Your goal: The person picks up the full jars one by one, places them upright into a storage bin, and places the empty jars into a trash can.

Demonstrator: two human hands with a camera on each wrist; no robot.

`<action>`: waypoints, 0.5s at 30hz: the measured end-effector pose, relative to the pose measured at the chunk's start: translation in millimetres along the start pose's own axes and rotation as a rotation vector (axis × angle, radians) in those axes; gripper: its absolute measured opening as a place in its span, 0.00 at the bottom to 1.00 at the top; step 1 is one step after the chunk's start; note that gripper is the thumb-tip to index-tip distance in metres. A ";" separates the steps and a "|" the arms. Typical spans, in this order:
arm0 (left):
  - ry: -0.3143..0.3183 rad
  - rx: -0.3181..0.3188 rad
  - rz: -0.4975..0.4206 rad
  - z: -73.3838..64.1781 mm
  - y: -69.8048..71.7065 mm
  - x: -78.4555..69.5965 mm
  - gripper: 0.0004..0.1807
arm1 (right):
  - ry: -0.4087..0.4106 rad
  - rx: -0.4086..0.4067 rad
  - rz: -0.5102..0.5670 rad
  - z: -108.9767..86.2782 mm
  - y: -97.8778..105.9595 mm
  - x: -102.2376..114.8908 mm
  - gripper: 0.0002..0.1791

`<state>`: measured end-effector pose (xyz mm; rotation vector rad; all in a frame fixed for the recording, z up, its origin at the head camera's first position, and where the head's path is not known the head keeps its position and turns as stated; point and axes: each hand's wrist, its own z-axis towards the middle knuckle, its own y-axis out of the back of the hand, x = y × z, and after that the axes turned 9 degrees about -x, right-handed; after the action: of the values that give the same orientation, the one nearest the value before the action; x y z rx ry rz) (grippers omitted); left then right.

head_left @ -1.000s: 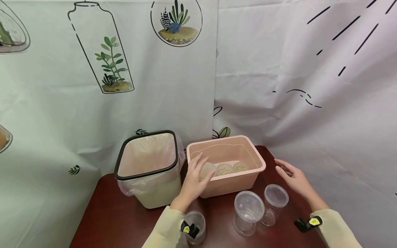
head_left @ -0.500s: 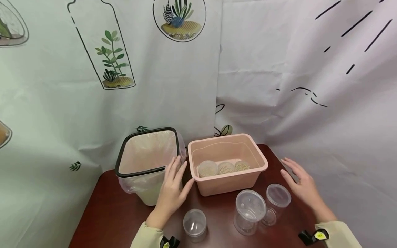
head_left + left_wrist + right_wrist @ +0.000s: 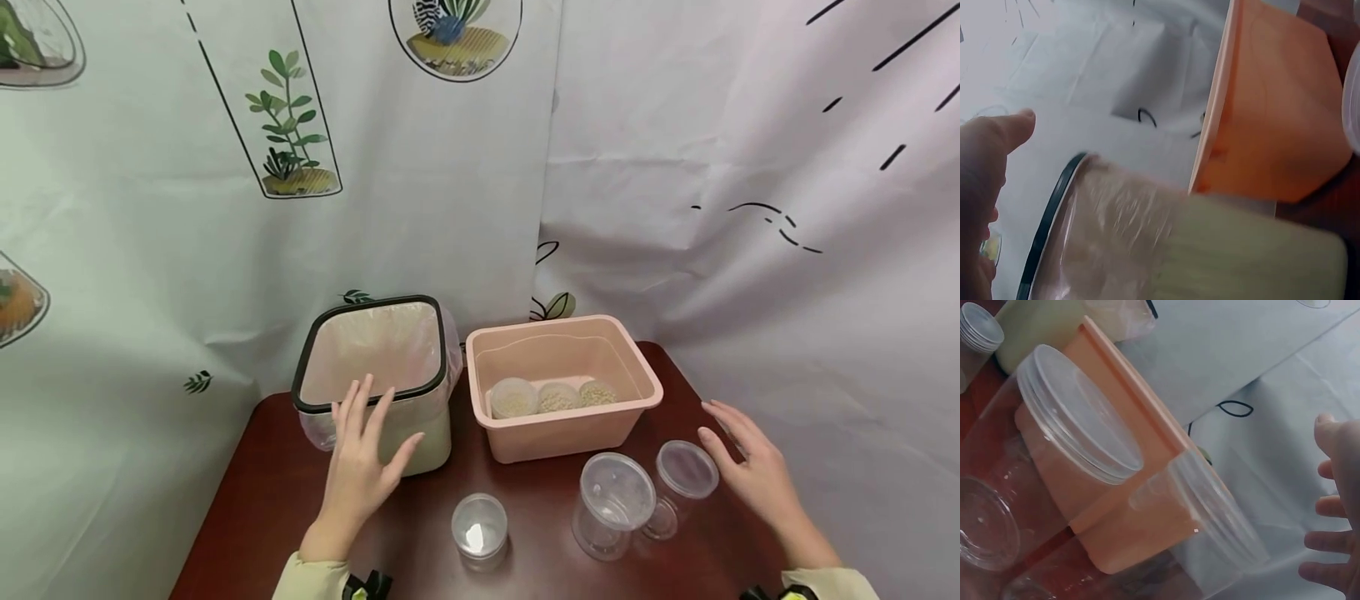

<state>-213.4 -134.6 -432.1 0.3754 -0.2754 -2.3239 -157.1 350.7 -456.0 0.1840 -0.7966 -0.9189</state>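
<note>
In the head view my left hand (image 3: 358,475), fingers spread, is in front of the bin (image 3: 416,429) and holds nothing. My right hand (image 3: 761,483) hovers beside a clear lidded jar (image 3: 686,471), fingers extended, nothing in it. Just left of that jar stands a larger clear jar (image 3: 615,500) with a lid. A small clear jar (image 3: 480,529) sits alone nearer the front, between the two hands. Inside the pink tub (image 3: 562,433), three small round containers with pale, grain-like contents line the front wall; the leftmost container (image 3: 513,398) looks cloudier on top.
The bin has a black rim (image 3: 300,371) and a thin plastic liner, and stands left of the tub. Everything rests on a dark red table (image 3: 255,492). A pale printed cloth (image 3: 420,208) hangs close behind and along the sides.
My left hand has drawn away leftward from the tub's front-left corner to the front of the bin, uncovering the leftmost container. The head view has tilted down; my right hand stays near the jars.
</note>
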 end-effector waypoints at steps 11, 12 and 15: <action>0.017 -0.047 0.096 4.3 25.6 34.6 0.37 | 0.047 -0.057 0.030 -23.3 -4.2 4.3 0.23; 0.028 -0.050 0.104 4.5 27.7 38.4 0.37 | 0.053 -0.064 0.038 -25.6 -4.9 4.9 0.23; 0.066 -0.054 0.123 3.7 32.3 48.1 0.37 | 0.056 -0.082 0.056 -31.6 -7.2 5.5 0.24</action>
<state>-226.0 -191.1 -427.7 0.3964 -0.1971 -2.1891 -138.1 336.3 -478.6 0.1147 -0.7071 -0.8887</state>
